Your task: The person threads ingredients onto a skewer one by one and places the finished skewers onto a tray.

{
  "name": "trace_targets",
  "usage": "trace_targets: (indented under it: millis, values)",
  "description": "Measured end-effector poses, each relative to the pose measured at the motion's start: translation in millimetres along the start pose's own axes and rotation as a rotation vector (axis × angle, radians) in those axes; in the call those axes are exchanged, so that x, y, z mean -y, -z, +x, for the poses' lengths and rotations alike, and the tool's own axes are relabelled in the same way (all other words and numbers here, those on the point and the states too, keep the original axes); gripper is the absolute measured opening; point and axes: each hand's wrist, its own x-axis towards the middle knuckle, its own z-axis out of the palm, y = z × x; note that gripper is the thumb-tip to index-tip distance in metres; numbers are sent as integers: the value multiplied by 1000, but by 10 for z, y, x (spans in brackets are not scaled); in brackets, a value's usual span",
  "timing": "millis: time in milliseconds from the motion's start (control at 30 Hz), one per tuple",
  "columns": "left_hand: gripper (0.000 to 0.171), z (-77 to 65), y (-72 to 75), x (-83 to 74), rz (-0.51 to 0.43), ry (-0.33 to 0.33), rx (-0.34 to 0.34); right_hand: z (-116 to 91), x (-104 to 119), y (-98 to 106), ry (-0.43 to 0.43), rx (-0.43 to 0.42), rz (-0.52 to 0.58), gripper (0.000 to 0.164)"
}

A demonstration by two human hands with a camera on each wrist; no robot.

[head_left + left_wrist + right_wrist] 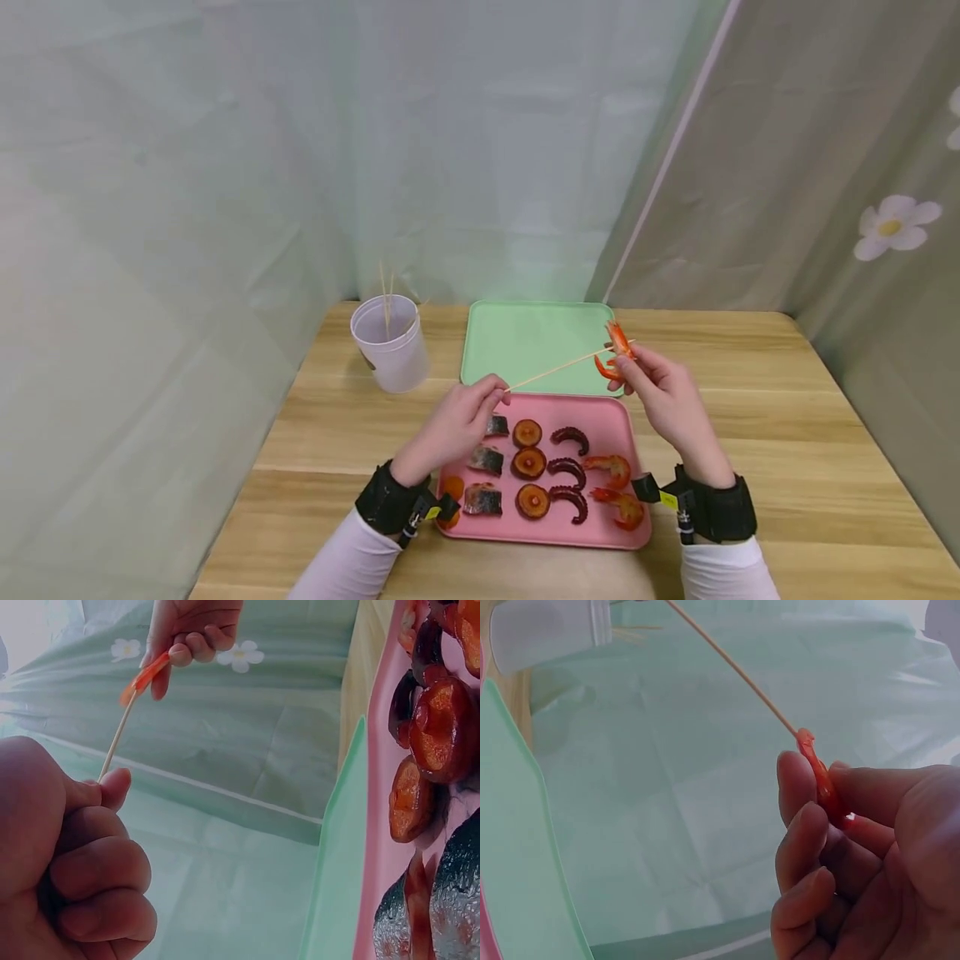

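My left hand (457, 421) pinches one end of a thin bamboo skewer (558, 368) between thumb and forefinger, its other fingers curled in. Between the fingertips and thumb of my right hand (667, 400) is an orange-red shrimp (619, 340), held up above the trays. The skewer's far end meets the shrimp, and a short bit of stick shows past it in the head view. In the right wrist view the stick enters the upper end of the shrimp (821, 776); the fingers hide its lower part.
Below the hands, a pink tray (517, 537) bears fish pieces (482, 500), mushroom caps (533, 502), curled octopus tentacles (570, 504), two shrimps (621, 508) and orange slices (452, 487). Behind it lies a green tray (525, 337). A white bucket (397, 358) with several skewers stands left.
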Motion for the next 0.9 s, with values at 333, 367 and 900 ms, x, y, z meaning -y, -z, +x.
trace_targets:
  millis: [333, 367, 900]
  values:
    - [16, 8, -110, -64, -37, -36, 40, -21, 28, -357, 107, 205, -16, 14]
    - [16, 17, -121, -74, -40, -34, 39, -18, 32, -407, 114, 222, -16, 14]
    - [17, 51, -151, -119, -150, -18, 89, -61, 117, -540, 100, 348, 0, 11]
